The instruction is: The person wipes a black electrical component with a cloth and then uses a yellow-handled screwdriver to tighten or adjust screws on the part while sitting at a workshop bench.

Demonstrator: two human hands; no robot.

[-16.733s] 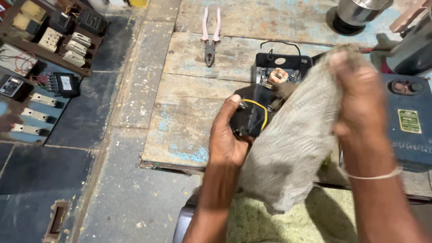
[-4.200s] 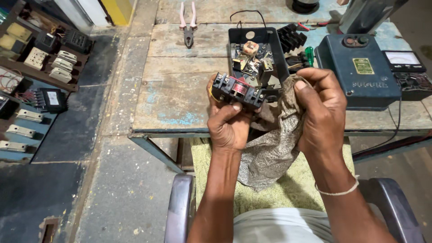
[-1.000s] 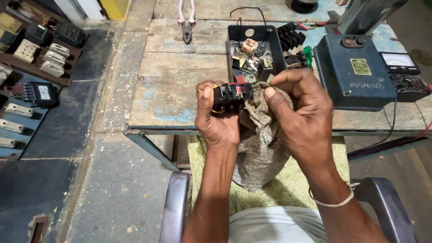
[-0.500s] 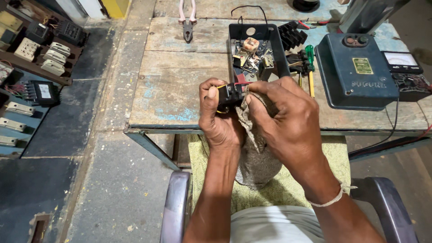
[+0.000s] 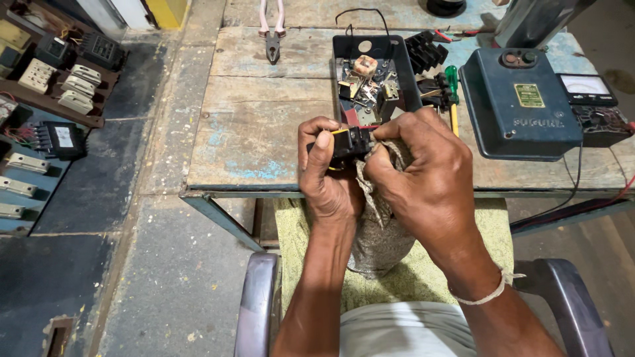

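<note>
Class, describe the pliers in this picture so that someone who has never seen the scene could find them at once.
Start at the worn wooden workbench in front of the seated person and go to its far edge, left of the open black box of parts. The pliers lie there alone, dark jaws pointing toward the person. Their pale pink handles set them apart from the green-handled screwdriver.

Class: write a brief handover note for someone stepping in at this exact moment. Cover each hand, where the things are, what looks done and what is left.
Left hand: grips the small black electrical part above the table edge.
Right hand: presses the grey cloth against that part.
On the wooden table: open black casing, pliers, green screwdriver, blue meter box.
Done: part is out, in hand.
Left: wiping appears unfinished.
</note>
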